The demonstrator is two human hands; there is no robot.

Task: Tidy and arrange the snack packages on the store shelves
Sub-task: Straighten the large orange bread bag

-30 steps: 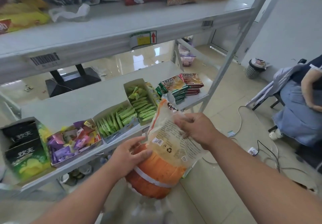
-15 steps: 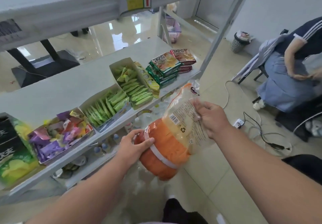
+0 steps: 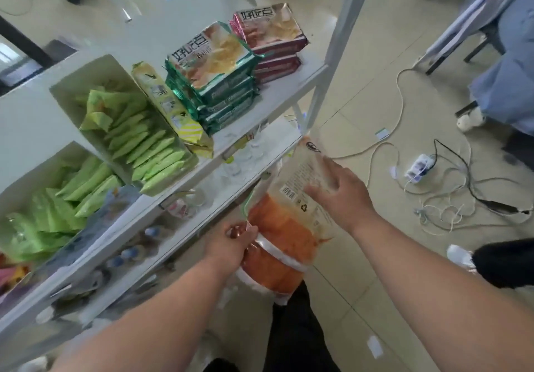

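Fingers (image 3: 320, 186) of the right hand (image 3: 341, 195) curled over the clear upper part of the bag (image 3: 286, 227), gripping it near its barcode. The left hand (image 3: 231, 244) gripped the bag's left edge lower down, at the white band; its fingertips were tucked against the plastic and hard to make out. The bag hung upright in the air in front of the lower shelf (image 3: 254, 166), just beside that shelf's front right corner, touching no shelf that could be seen. Its orange contents were blurred, and its bottom was partly cut off by the left wrist.

On the upper shelf (image 3: 300, 82), green packs (image 3: 213, 82) and red packs (image 3: 271, 39) were stacked at the right end, with a yellow packet (image 3: 170, 105) and two open boxes of green sachets (image 3: 138, 137) to their left. Things under the lower shelf were too blurred to tell. Cables (image 3: 433, 198) lay on the floor.
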